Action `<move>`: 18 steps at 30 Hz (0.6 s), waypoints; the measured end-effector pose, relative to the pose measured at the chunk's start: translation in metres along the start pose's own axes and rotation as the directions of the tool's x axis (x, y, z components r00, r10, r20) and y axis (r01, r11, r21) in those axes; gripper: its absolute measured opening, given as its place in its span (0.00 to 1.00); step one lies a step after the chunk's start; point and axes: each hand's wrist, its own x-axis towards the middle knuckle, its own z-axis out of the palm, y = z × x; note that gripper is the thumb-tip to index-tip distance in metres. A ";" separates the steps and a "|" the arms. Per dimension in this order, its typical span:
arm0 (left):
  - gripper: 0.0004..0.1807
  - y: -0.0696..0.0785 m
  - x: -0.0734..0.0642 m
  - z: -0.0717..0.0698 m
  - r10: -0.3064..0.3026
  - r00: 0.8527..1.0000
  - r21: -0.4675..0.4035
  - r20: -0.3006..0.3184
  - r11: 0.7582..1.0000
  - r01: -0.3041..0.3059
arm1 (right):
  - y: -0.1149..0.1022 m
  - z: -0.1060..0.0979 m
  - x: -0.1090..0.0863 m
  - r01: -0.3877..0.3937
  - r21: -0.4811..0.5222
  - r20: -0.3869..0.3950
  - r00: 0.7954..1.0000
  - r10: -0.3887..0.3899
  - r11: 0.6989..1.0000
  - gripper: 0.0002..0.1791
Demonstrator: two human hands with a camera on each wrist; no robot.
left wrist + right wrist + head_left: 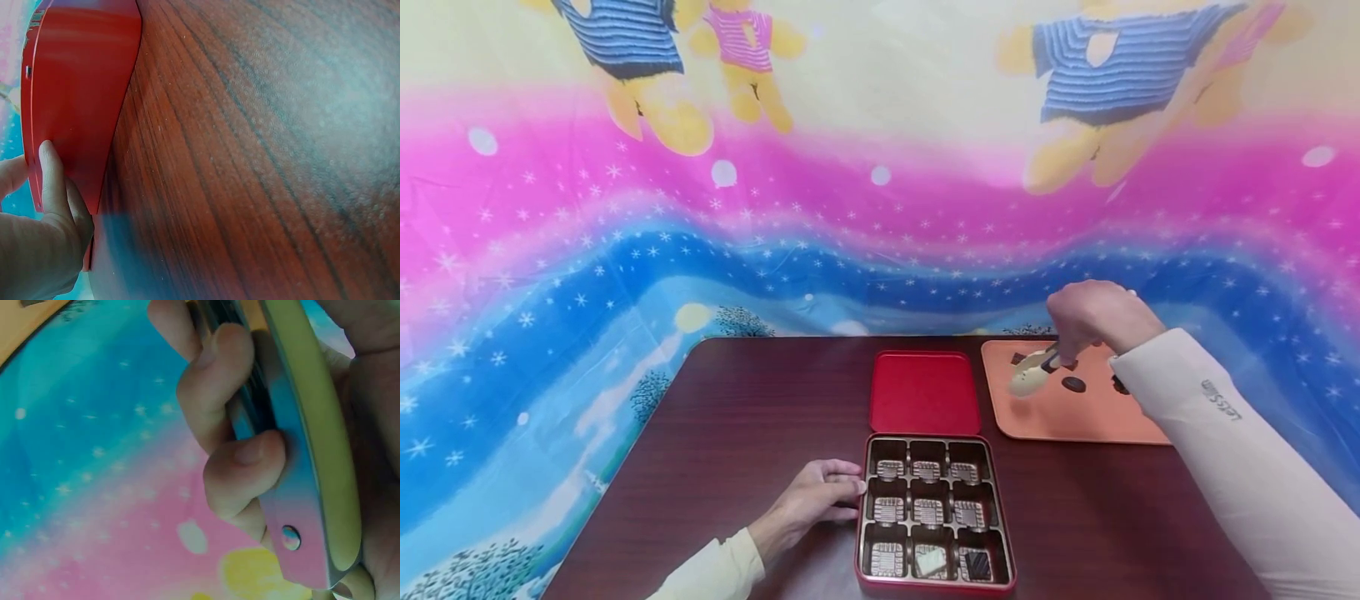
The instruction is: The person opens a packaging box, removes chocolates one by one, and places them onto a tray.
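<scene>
In the head view my right hand (1097, 312) grips a pair of tongs, whose cream tips (1028, 382) hang over an orange tray (1022, 423) with several dark chocolates. Whether the tips hold anything is too small to tell. The right wrist view shows my fingers curled round the tongs' metal and yellow-green handle (306, 444). My left hand (812, 500) touches the left side of a red box (859, 542), its fingers fairly straight against the wall and rim. In the box's divided bronze insert (930, 479), the front row holds a white chocolate (931, 561) in the middle and a dark chocolate (977, 566) at right.
A red lid (925, 392) lies just behind the box, to the left of the tray. Everything stands on a dark wood-grain table (760, 392). A printed cloth (850, 208) hangs behind the table's far edge.
</scene>
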 end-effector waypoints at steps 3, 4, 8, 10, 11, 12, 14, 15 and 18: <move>0.27 0.000 0.000 0.000 0.000 1.000 0.007 0.001 1.000 0.000 | 0.007 0.009 0.007 -0.011 -0.015 0.028 1.000 0.012 1.000 0.11; 0.28 0.000 0.000 0.000 0.000 1.000 0.008 0.001 1.000 0.000 | 0.009 0.011 0.009 -0.018 -0.015 0.035 0.999 0.019 1.000 0.11; 0.28 0.000 0.001 0.001 0.001 1.000 0.011 0.000 1.000 -0.001 | 0.012 0.020 0.015 -0.035 -0.004 0.059 0.998 0.035 0.999 0.11; 0.27 0.001 0.001 0.001 0.001 1.000 0.010 -0.001 1.000 -0.001 | 0.013 0.023 0.017 -0.037 0.026 0.073 0.997 0.035 0.999 0.10; 0.27 0.001 0.001 0.001 0.001 1.000 0.009 -0.001 1.000 -0.001 | 0.013 0.025 0.018 -0.034 0.035 0.079 0.996 0.031 0.999 0.10; 0.27 0.001 0.001 0.001 0.001 1.000 0.009 -0.002 1.000 -0.001 | 0.013 0.027 0.019 -0.035 0.047 0.085 0.996 0.031 0.998 0.09; 0.27 0.001 0.001 0.001 0.000 1.000 0.008 -0.001 1.000 0.000 | 0.014 0.031 0.021 -0.031 0.070 0.092 0.995 0.025 0.997 0.09; 0.27 0.001 0.000 0.001 0.000 1.000 0.008 -0.001 1.000 0.000 | 0.014 0.032 0.022 -0.037 0.079 0.093 0.995 0.030 0.996 0.09; 0.27 0.001 0.000 0.001 0.000 1.000 0.009 0.001 1.000 0.000 | 0.015 0.036 0.024 -0.043 0.083 0.093 0.995 0.035 0.996 0.09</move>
